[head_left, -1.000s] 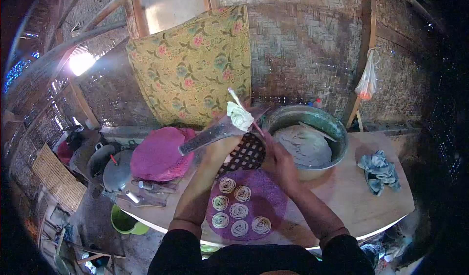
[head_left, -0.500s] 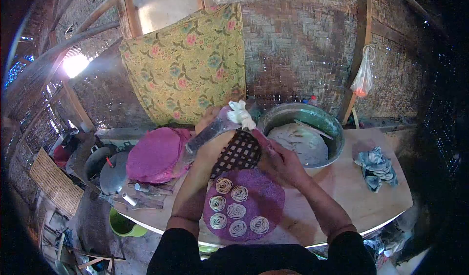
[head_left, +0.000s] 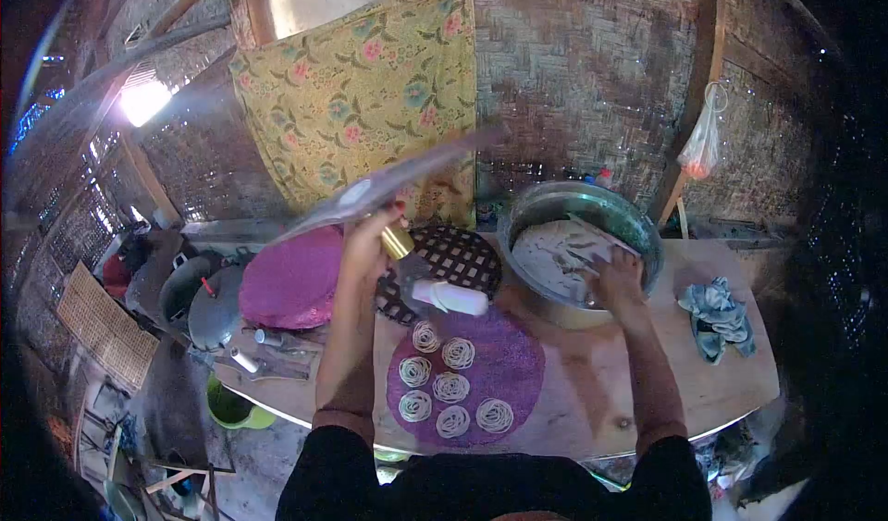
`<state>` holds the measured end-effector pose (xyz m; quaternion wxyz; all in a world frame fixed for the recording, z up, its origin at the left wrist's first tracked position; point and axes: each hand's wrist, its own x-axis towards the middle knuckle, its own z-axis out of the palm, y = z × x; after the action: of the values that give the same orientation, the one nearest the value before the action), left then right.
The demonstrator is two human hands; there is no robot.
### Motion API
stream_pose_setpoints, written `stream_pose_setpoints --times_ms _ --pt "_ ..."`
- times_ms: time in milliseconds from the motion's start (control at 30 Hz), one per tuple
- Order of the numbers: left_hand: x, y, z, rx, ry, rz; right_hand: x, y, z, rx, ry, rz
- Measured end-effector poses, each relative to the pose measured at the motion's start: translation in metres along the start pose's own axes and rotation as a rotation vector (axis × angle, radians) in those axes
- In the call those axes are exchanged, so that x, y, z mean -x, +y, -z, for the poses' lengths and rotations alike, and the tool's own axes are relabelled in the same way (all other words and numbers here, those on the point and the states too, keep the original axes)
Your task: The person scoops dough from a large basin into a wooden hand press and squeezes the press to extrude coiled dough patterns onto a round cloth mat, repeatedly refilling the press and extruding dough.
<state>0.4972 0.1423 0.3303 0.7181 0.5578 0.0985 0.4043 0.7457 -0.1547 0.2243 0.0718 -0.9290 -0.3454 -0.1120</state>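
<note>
My left hand (head_left: 367, 243) is closed around a dough press with a brass-coloured tube (head_left: 398, 241), held above the mats. A pale, rounded cylindrical part (head_left: 450, 297) sticks out at its lower end. A long blurred part (head_left: 398, 180) extends above the hand. Inside a large metal pot (head_left: 659, 253), my right hand (head_left: 618, 279) reaches onto pale dough (head_left: 550, 257) with its fingers apart. Below lies a round purple mat (head_left: 513, 359) bearing several coiled noodle nests (head_left: 450, 388). Behind it is a dark round lattice (head_left: 462, 254), partly hidden by the press.
A stack of round pink mats (head_left: 291, 280) stands at the left of the wooden table (head_left: 592, 401). A crumpled blue cloth (head_left: 715, 313) lies on the right. Pots (head_left: 217, 317) and a green bucket (head_left: 231, 405) are at the left. A patterned cloth (head_left: 361, 95) hangs on the wall.
My right hand has let go of the press and moved right into the pot. My left hand has swung the press, which is now turned differently. The white dough seen at its top is no longer visible.
</note>
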Motion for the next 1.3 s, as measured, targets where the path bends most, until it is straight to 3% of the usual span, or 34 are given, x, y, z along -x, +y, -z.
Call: stream_pose_setpoints --times_ms 33,67,100,133,167,267,333,367,433,467,500,567,667,800,833,867,933,967,1000,1167,1233,1300 --pt "0.001 -0.003 -0.004 0.002 0.006 0.007 0.005 -0.018 0.003 -0.21 0.167 0.123" --pt "0.003 -0.008 -0.015 0.392 -0.22 -0.002 0.025 -0.05 0.037 -0.718 -0.08 0.28" --pt "0.006 -0.013 -0.027 0.782 -0.443 -0.014 0.037 -0.079 0.04 -1.213 -0.255 0.288" --pt "0.017 -0.017 -0.041 0.822 -0.322 0.073 0.05 -0.108 0.043 -1.696 -0.452 0.227" --pt "0.02 -0.029 -0.05 0.956 -0.329 0.114 0.061 -0.124 0.015 -2.152 -0.557 -0.008" --pt "0.031 -0.052 -0.065 1.2 -0.388 0.253 0.091 -0.146 0.033 -2.503 -0.935 0.046" --pt "0.043 -0.049 -0.073 0.876 -0.154 0.271 0.1 -0.139 0.029 -2.463 -0.877 0.094" --pt "0.043 -0.057 -0.064 0.878 -0.148 0.271 0.104 -0.134 0.025 -2.449 -0.861 0.108" --pt "0.038 -0.086 -0.025 0.129 0.05 0.04 0.107 -0.095 0.005 -2.444 -0.838 0.189" --pt "0.04 -0.095 0.0 -0.392 0.108 0.189 0.109 -0.09 0.024 -2.438 -0.842 0.187" --pt "0.051 -0.102 0.011 -0.574 0.035 0.196 0.116 -0.085 0.059 -2.146 -0.497 0.189" --pt "0.077 -0.097 0.004 -0.587 -0.245 0.092 0.114 -0.082 0.088 -1.819 -0.188 0.16" --pt "0.11 -0.069 -0.027 -0.565 -0.586 -0.08 0.113 -0.082 0.095 -1.575 0.095 0.406" --pt "0.119 -0.049 -0.037 -0.686 -0.76 -0.215 0.114 -0.085 0.112 -1.096 0.075 0.666" --pt "0.12 -0.047 -0.035 -0.763 -0.795 -0.186 0.114 -0.086 0.117 -0.987 0.058 0.745" --pt "0.122 -0.046 -0.033 -0.98 -0.881 -0.014 0.114 -0.087 0.119 -0.991 0.046 0.746" --pt "0.129 -0.019 -0.043 -0.921 -0.891 0.106 0.112 -0.089 0.121 -0.877 -0.06 0.846" --pt "0.13 -0.012 -0.048 -0.862 -0.906 0.216 0.114 -0.091 0.118 -0.876 -0.07 0.845" --pt "0.129 -0.015 -0.05 -1.005 -1.038 0.316 0.118 -0.094 0.114 -0.888 -0.117 0.812" --pt "0.156 -0.054 -0.049 -0.563 -1.037 0.318 0.136 -0.107 0.089 -0.96 -0.295 0.716" --pt "0.157 -0.056 -0.051 -0.585 -0.996 0.158 0.131 -0.105 0.075 -0.901 -0.273 0.643" --pt "0.144 -0.066 -0.047 -0.621 -1.023 0.195 0.118 -0.093 0.069 -0.95 -0.379 0.574"
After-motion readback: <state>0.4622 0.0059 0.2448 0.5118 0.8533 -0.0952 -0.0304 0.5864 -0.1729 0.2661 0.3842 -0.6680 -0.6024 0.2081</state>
